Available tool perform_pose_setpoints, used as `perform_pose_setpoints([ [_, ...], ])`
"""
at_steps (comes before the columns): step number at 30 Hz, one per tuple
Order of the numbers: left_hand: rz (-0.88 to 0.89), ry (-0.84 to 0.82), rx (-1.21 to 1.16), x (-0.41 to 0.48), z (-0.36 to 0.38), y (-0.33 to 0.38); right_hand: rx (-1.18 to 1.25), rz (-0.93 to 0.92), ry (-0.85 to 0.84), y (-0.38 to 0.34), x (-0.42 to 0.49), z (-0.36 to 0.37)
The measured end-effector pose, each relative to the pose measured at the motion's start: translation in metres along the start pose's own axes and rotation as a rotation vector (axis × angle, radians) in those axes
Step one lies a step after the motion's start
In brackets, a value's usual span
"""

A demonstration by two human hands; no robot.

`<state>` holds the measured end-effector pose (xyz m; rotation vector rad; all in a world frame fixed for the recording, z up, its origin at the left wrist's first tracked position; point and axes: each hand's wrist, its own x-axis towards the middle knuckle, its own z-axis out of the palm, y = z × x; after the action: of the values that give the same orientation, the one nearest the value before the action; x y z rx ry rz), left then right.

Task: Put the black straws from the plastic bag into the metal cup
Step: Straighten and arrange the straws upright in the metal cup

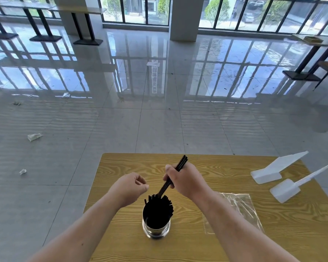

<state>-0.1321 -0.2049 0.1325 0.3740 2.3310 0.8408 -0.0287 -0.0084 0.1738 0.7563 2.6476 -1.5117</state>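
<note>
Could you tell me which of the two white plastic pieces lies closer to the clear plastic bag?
The smaller white piece with the thin handle; the wide wedge-shaped piece lies farther back from the plastic bag.

Left hand (pixel 130 186), right hand (pixel 186 181) bare; forearms (pixel 95 220) bare to frame edge.
</note>
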Motion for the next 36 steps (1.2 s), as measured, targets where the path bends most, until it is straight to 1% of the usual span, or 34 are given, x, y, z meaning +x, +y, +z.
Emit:
perform_pose_setpoints([
  [3, 0.035, -0.037, 0.192, 0.002, 0.007, -0.001, -0.111, -0.019, -0.078, 0.005, -0.004, 0.009],
  [7, 0.069, -0.093, 0.325, 0.005, 0.019, 0.003, -0.285, 0.005, -0.276, 0.023, -0.012, 0.027],
  [8, 0.086, -0.110, 0.368, 0.005, 0.022, 0.003, -0.310, 0.012, -0.281, 0.027, -0.014, 0.029],
  [10, 0.125, -0.131, 0.448, 0.006, 0.027, 0.003, -0.284, 0.032, -0.247, 0.035, -0.017, 0.027],
  [13, 0.165, -0.135, 0.509, 0.009, 0.036, 0.002, -0.269, 0.042, -0.200, 0.044, -0.018, 0.022],
  [22, 0.298, -0.054, 0.706, 0.014, 0.052, 0.012, -0.264, 0.075, -0.178, 0.064, -0.024, 0.019],
  [29, 0.305, -0.054, 0.676, 0.011, 0.036, 0.024, -0.254, 0.069, -0.164, 0.061, -0.023, 0.019],
  [33, 0.284, -0.050, 0.611, 0.005, 0.009, 0.045, -0.208, 0.071, -0.140, 0.056, -0.021, 0.016],
  [36, 0.271, -0.012, 0.562, 0.000, -0.015, 0.064, -0.162, 0.070, -0.120, 0.052, -0.018, 0.014],
])
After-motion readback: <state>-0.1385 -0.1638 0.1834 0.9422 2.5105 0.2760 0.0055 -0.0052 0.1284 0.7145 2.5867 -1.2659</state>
